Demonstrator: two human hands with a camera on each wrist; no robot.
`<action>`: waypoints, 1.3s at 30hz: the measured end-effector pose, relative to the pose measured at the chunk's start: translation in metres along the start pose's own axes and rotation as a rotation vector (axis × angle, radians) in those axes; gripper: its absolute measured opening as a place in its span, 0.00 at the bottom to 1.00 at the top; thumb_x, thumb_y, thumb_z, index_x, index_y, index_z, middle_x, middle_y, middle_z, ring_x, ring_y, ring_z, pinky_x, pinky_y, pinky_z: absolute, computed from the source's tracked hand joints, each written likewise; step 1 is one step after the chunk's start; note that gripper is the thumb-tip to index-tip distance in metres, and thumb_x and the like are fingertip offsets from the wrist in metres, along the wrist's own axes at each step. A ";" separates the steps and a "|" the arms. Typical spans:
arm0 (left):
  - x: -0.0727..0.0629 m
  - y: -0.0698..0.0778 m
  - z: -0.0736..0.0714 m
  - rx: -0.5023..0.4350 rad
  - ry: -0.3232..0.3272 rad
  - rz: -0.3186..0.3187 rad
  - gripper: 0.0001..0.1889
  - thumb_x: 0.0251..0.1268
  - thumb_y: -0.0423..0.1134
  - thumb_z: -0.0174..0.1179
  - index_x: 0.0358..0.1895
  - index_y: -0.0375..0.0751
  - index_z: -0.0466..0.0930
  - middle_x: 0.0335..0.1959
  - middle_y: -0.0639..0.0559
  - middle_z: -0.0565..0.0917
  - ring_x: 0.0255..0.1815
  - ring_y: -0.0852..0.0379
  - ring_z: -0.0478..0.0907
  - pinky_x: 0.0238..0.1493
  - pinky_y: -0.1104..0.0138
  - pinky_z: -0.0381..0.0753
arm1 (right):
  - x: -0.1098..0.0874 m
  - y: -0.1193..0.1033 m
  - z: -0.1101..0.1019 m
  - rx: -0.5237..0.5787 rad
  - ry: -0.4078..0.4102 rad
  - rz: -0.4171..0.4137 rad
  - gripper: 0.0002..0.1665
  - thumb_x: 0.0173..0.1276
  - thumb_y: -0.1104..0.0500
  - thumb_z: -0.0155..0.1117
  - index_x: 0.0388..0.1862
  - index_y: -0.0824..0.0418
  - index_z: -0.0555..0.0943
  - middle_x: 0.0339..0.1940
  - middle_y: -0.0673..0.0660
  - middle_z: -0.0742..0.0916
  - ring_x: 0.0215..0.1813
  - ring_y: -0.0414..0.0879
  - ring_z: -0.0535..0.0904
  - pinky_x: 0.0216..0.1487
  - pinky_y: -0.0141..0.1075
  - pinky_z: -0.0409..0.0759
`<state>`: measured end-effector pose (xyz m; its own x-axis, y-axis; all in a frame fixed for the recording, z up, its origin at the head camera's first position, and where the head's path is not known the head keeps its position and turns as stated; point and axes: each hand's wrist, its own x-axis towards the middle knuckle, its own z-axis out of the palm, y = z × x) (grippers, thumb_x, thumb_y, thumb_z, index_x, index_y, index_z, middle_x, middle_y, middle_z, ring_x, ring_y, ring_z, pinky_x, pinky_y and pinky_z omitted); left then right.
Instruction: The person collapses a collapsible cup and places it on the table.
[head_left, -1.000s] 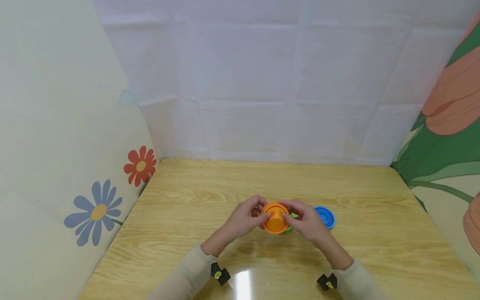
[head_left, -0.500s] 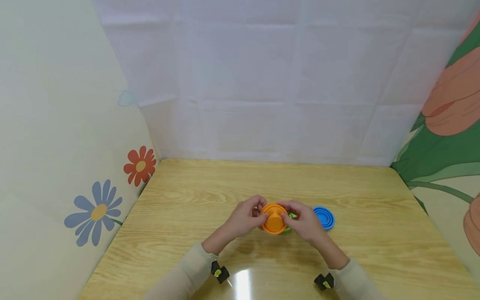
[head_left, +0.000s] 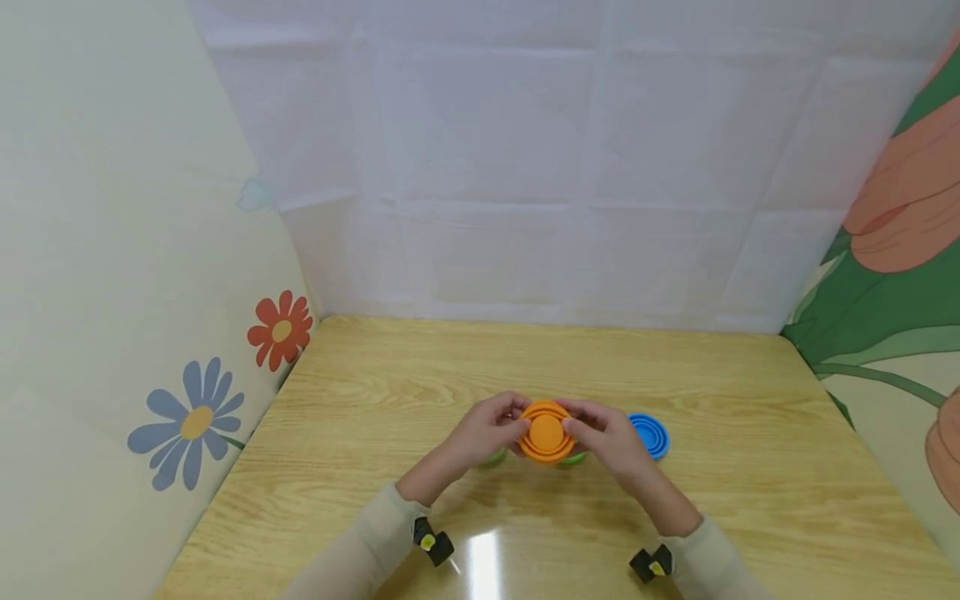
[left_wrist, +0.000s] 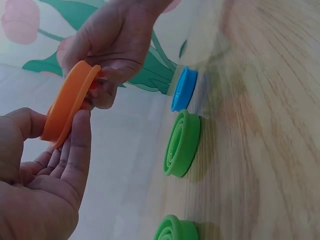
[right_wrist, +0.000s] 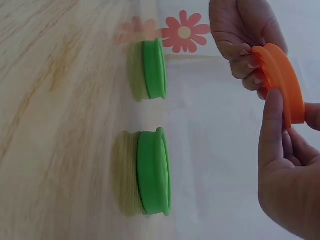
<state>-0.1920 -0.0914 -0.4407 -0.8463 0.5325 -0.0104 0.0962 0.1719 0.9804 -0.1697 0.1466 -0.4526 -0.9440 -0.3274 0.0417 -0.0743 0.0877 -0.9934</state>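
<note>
In the head view both hands hold an orange collapsible cup (head_left: pixel 547 433), folded into flat concentric rings, above the table. My left hand (head_left: pixel 480 433) pinches its left rim and my right hand (head_left: pixel 615 442) its right rim, thumbs on the near face. From the side, in the left wrist view, the orange cup (left_wrist: pixel 70 105) is a shallow ring held tilted, fingers behind it. Two green collapsed cups lie below, one near the right hand (head_left: pixel 574 459) and one near the left (head_left: pixel 492 458), both mostly hidden by the hands in the head view.
A blue collapsed cup (head_left: pixel 649 436) lies on the wooden table (head_left: pixel 750 500), right of the right hand. A white cloth (head_left: pixel 480 167) hangs behind the table, and flower-patterned walls stand at both sides.
The orange cup's middle, earlier raised and skewed between the thumbs, now sits as flat, even rings. The cup has tipped slightly, and the left green cup has come into sight.
</note>
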 end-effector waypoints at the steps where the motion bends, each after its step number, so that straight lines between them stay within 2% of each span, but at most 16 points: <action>1: 0.000 -0.001 -0.001 -0.027 -0.010 -0.016 0.16 0.76 0.35 0.56 0.60 0.30 0.74 0.44 0.42 0.82 0.38 0.55 0.83 0.45 0.46 0.88 | 0.000 0.000 -0.001 0.028 -0.007 0.015 0.28 0.78 0.54 0.61 0.69 0.68 0.74 0.56 0.64 0.84 0.46 0.44 0.85 0.45 0.40 0.88; 6: -0.001 -0.003 -0.006 -0.124 -0.055 -0.061 0.21 0.78 0.40 0.55 0.65 0.30 0.71 0.52 0.40 0.79 0.45 0.54 0.82 0.46 0.57 0.89 | 0.002 0.002 -0.004 0.071 -0.006 0.059 0.30 0.77 0.52 0.62 0.69 0.70 0.73 0.55 0.62 0.85 0.47 0.45 0.85 0.47 0.43 0.88; 11: -0.002 -0.003 -0.008 -0.138 -0.078 -0.078 0.22 0.76 0.38 0.58 0.65 0.29 0.70 0.49 0.41 0.77 0.45 0.54 0.82 0.48 0.57 0.88 | 0.003 0.004 -0.004 0.098 0.000 0.095 0.30 0.77 0.52 0.62 0.68 0.70 0.73 0.54 0.58 0.84 0.47 0.46 0.84 0.49 0.50 0.88; 14: -0.002 -0.003 -0.008 -0.153 -0.071 -0.088 0.22 0.75 0.37 0.58 0.65 0.28 0.69 0.48 0.42 0.75 0.45 0.54 0.81 0.49 0.56 0.88 | 0.004 0.006 -0.003 0.114 0.003 0.114 0.30 0.77 0.52 0.62 0.68 0.70 0.73 0.55 0.59 0.84 0.48 0.47 0.84 0.48 0.51 0.88; 20: -0.001 -0.008 -0.004 -0.205 -0.039 -0.106 0.23 0.73 0.36 0.60 0.64 0.26 0.69 0.48 0.42 0.76 0.46 0.54 0.81 0.50 0.56 0.88 | 0.005 0.010 -0.003 0.137 0.014 0.162 0.30 0.77 0.51 0.61 0.67 0.70 0.73 0.58 0.61 0.82 0.51 0.48 0.82 0.46 0.45 0.88; 26: -0.001 -0.010 -0.002 -0.235 -0.019 -0.098 0.22 0.73 0.33 0.59 0.64 0.25 0.68 0.47 0.43 0.75 0.45 0.54 0.80 0.51 0.55 0.88 | 0.006 0.010 -0.003 0.168 0.022 0.179 0.30 0.77 0.49 0.61 0.67 0.70 0.74 0.55 0.59 0.84 0.51 0.48 0.82 0.45 0.44 0.89; 30: -0.002 -0.012 -0.004 -0.228 -0.008 -0.059 0.23 0.72 0.34 0.60 0.64 0.28 0.68 0.48 0.43 0.75 0.45 0.55 0.79 0.51 0.53 0.87 | 0.007 0.010 -0.003 0.191 0.033 0.185 0.30 0.77 0.48 0.60 0.66 0.69 0.74 0.52 0.56 0.85 0.49 0.49 0.82 0.46 0.46 0.89; 32: -0.004 -0.014 -0.006 -0.221 0.002 -0.019 0.23 0.71 0.34 0.61 0.63 0.29 0.67 0.49 0.44 0.75 0.46 0.56 0.78 0.51 0.54 0.88 | 0.007 0.010 -0.004 0.196 0.032 0.185 0.30 0.77 0.47 0.60 0.65 0.70 0.74 0.50 0.55 0.85 0.49 0.49 0.82 0.49 0.48 0.88; 36: -0.006 -0.017 -0.008 -0.135 0.055 0.086 0.20 0.70 0.33 0.64 0.59 0.30 0.69 0.48 0.45 0.77 0.47 0.57 0.76 0.50 0.65 0.85 | 0.008 0.010 -0.006 0.196 0.028 0.189 0.30 0.79 0.46 0.57 0.64 0.70 0.75 0.48 0.54 0.85 0.47 0.49 0.83 0.52 0.52 0.87; 39: -0.006 -0.016 -0.008 -0.036 0.094 0.165 0.17 0.69 0.31 0.64 0.56 0.31 0.71 0.48 0.43 0.78 0.48 0.57 0.76 0.48 0.69 0.83 | 0.008 0.010 -0.007 0.218 0.021 0.209 0.28 0.80 0.46 0.56 0.62 0.68 0.76 0.47 0.54 0.85 0.46 0.48 0.84 0.52 0.51 0.87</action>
<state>-0.1929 -0.1043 -0.4543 -0.8661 0.4707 0.1684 0.2210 0.0582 0.9735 -0.1808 0.1516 -0.4617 -0.9382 -0.3034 -0.1663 0.1910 -0.0532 -0.9801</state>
